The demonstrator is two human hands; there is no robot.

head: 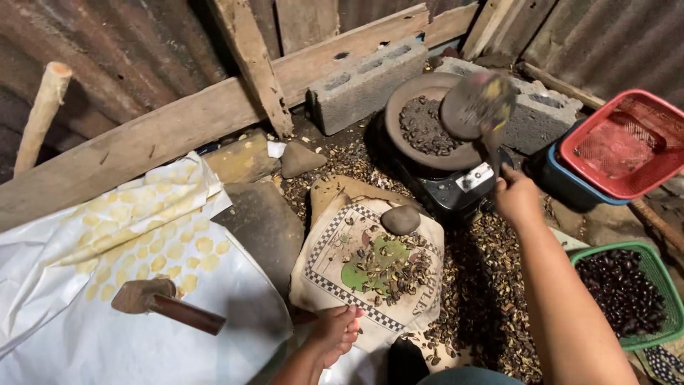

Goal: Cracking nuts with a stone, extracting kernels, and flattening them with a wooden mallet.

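Nearest me, my left hand (335, 329) lies flat, fingers spread, on the printed sack (370, 267) strewn with cracked shells. Farther out, my right hand (516, 196) grips a blurred fan (479, 105) over the roasting pan (427, 125) of seeds; I judge I'm mid-roast, fanning next.

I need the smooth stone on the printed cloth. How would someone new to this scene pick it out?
Find the dark round pan of seeds by the concrete blocks. Just below it lies a printed cloth with a checkered border, scattered with shells. The stone sits at its upper edge: grey, rounded and smooth, unlike the larger pointed rock lying off the cloth.
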